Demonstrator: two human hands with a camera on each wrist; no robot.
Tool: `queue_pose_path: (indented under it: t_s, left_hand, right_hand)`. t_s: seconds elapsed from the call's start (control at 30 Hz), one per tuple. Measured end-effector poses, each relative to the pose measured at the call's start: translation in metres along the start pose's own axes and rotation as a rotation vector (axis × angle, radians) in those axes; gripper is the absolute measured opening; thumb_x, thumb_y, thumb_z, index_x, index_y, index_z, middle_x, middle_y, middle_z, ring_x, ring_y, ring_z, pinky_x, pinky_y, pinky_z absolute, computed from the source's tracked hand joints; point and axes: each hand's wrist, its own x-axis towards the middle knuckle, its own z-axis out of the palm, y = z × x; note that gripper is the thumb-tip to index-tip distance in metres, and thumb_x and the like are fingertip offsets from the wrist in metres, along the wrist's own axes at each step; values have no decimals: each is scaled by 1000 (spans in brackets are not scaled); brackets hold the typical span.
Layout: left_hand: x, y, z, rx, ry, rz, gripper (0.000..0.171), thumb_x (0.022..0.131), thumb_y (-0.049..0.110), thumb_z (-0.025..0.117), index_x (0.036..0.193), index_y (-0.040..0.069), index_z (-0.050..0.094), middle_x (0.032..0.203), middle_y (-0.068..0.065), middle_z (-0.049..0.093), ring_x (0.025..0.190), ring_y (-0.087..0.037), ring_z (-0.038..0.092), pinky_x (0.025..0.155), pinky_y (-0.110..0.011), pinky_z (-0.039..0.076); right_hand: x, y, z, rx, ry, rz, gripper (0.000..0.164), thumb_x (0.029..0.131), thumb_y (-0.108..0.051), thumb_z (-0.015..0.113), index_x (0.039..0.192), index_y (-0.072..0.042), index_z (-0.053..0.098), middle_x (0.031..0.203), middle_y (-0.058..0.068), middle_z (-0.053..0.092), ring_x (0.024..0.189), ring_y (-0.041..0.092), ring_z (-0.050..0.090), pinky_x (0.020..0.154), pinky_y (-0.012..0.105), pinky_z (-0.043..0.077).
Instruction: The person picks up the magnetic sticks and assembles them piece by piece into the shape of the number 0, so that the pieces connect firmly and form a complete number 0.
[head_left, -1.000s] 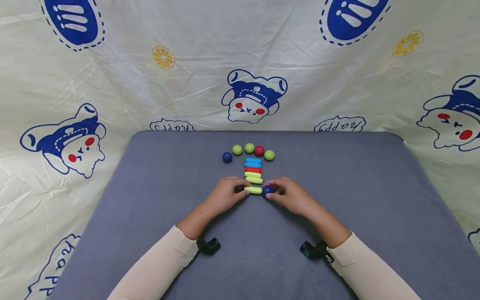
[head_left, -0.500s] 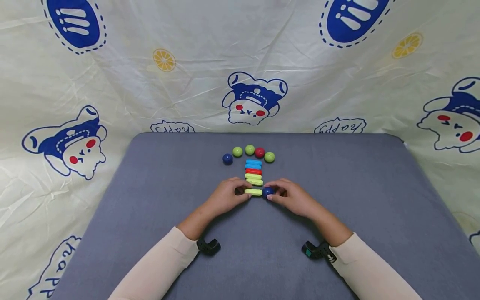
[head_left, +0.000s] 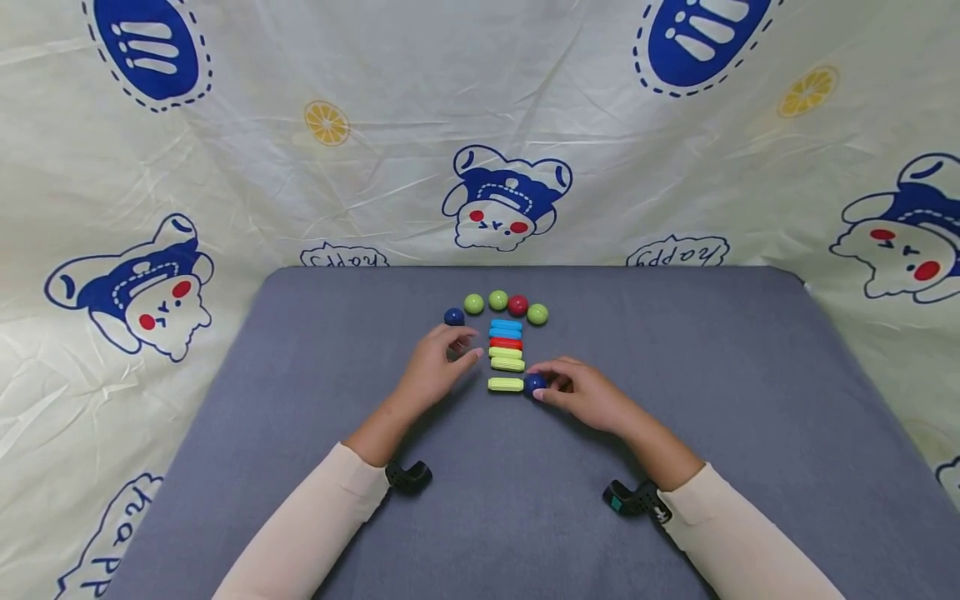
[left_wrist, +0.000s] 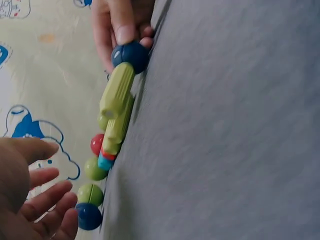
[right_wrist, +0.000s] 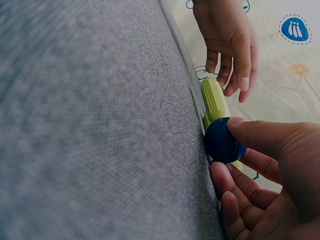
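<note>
My right hand (head_left: 581,390) pinches a dark blue ball (right_wrist: 220,140) between thumb and fingers. The ball touches the right end of a yellow-green ribbed rod (head_left: 506,384) that lies on the table. My left hand (head_left: 437,362) holds nothing; its fingers are spread loosely, left of the row of rods and just in front of a second blue ball (head_left: 453,317). Behind the nearest rod lie more short rods side by side: two yellow-green rods (head_left: 507,364), a red rod (head_left: 506,342) and two blue rods (head_left: 506,325).
Beyond the rods, an arc of balls holds a red ball (head_left: 517,306) and several green balls (head_left: 498,300). Grey cloth covers the table (head_left: 675,358). A printed white curtain (head_left: 405,183) hangs behind its far edge.
My left hand has let go of the nearest yellow-green rod and moved away, up and to the left. The right hand stays on the blue ball.
</note>
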Motion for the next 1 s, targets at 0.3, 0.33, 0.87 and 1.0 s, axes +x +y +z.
queue_pose_path:
  t_s: [0.3, 0.33, 0.87, 1.0]
  left_hand:
    - [27, -17, -15, 42, 129, -85, 36, 94, 23, 73, 125, 4, 68, 114, -15, 63, 105, -29, 63, 93, -43, 52]
    - [29, -19, -16, 53, 126, -93, 36, 94, 23, 73, 125, 4, 68, 115, -15, 63, 106, -29, 63, 94, -44, 52]
    - [45, -30, -17, 129, 69, -163, 41, 95, 24, 72, 132, 7, 65, 126, -16, 61, 110, -29, 62, 94, -44, 51]
    - [47, -32, -15, 128, 61, -173, 42, 95, 24, 72, 132, 7, 64, 125, -16, 61, 109, -29, 61, 95, -43, 51]
  right_hand:
    - [0, -1, 0, 4, 0, 1, 34, 96, -23, 71, 128, -15, 68, 113, 7, 64, 89, 14, 59, 76, 28, 47]
    - [0, -1, 0, 2, -2, 2, 34, 96, -23, 71, 128, -15, 68, 113, 8, 64, 89, 14, 59, 76, 28, 47]
    - [-2, -3, 1, 6, -2, 4, 34, 96, -23, 71, 129, -15, 68, 114, 8, 64, 89, 15, 58, 76, 29, 47]
    - [-1, -1, 0, 3, -1, 1, 34, 96, -24, 71, 129, -15, 68, 114, 9, 64, 89, 15, 58, 76, 29, 47]
